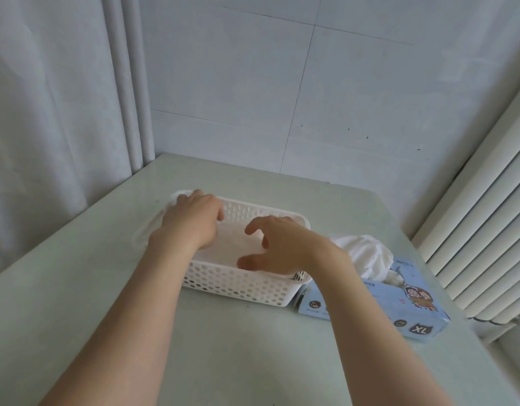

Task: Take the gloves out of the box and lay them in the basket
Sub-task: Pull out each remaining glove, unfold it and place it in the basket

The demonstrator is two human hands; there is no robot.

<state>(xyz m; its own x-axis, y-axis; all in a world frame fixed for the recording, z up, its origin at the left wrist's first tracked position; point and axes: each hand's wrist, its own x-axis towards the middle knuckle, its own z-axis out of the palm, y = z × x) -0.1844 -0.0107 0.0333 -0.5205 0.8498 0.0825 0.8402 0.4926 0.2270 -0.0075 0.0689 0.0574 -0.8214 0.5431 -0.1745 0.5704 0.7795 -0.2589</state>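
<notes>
On the counter (77, 288) we are hovering over the basket (238, 285) — right grip (276, 244) spread and empty, left grip (191, 218) bent at its far corner, hold unclear. Gloves (364, 253) are bunching from the box (399, 312) alongside; pinching one layer is probably wisest.

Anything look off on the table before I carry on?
Only the wad of white gloves bulging loosely out of the blue printed box beside the white perforated plastic basket; nothing looks spilled or damaged.

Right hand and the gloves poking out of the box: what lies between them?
Head view: only the basket's right rim lies between the right hand and the gloves bulging from the box.
</notes>
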